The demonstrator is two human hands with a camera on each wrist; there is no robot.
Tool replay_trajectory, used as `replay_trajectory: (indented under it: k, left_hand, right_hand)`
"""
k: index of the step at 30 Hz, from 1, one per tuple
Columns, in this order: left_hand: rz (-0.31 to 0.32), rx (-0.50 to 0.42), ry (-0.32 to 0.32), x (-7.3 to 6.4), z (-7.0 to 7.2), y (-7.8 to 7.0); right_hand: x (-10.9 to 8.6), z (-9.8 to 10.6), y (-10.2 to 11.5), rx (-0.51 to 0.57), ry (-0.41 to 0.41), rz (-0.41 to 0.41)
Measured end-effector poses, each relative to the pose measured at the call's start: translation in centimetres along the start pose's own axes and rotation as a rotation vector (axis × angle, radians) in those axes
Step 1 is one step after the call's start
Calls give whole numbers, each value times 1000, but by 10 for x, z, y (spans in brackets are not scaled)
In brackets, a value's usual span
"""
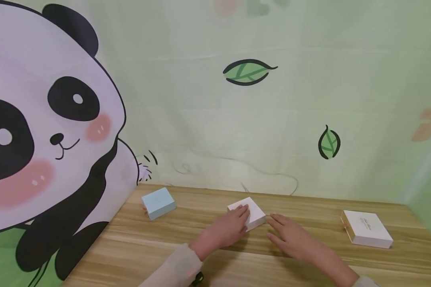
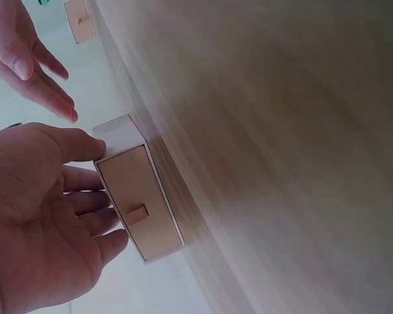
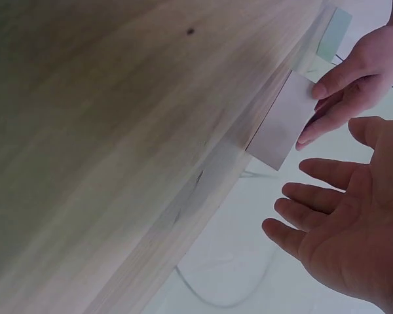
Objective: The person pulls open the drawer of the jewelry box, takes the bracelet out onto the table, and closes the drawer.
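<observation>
A: Eyes on the white box, flat on the table right under the left hand!

B: Does that hand have a grip on it?

A: No clutch here: the fingers lie extended across the lid and the thumb touches an upper edge, without wrapping round.

B: And the front?

A: The left-wrist view has it: a tan drawer front with a little pull tab, on the side turned toward that wrist.

B: Over to the right hand, then!

A: Just beside the box, to the right of the left hand, palm down, fingers loosely spread, grasping nothing. There's a slim gap between fingertips and box.

B: Go wider for us!

A: Well to the left of the left hand, a pale blue box. Out past the right hand, a lettered box, white on top, its tan side and tab facing the hands.

B: What are they all standing on?

A: A wood-grain table. Beyond the hands hangs a pale green backdrop, a big cartoon panda off to their left and two outlined leaves straight ahead, one higher, one lower.
</observation>
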State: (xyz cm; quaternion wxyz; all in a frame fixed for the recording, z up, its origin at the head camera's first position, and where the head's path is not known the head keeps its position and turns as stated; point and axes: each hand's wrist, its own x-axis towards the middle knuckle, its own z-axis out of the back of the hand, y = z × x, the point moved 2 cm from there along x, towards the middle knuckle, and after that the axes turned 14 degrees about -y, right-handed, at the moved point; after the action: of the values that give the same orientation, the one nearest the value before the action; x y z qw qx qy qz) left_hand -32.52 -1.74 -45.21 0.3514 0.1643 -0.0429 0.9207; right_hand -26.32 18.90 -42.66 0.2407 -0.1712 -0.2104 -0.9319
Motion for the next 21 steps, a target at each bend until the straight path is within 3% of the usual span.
replay_trajectory:
  k: [7, 14, 21]
  left_hand:
    - [-18, 6, 24, 4, 2, -3]
    - [33, -30, 97, 6, 8, 2]
    - [27, -31, 58, 18, 4, 2]
  right_hand:
    - [2, -3, -1, 15, 6, -15]
    - [6, -7, -1, 24, 36, -32]
    - [7, -9, -5, 26, 37, -43]
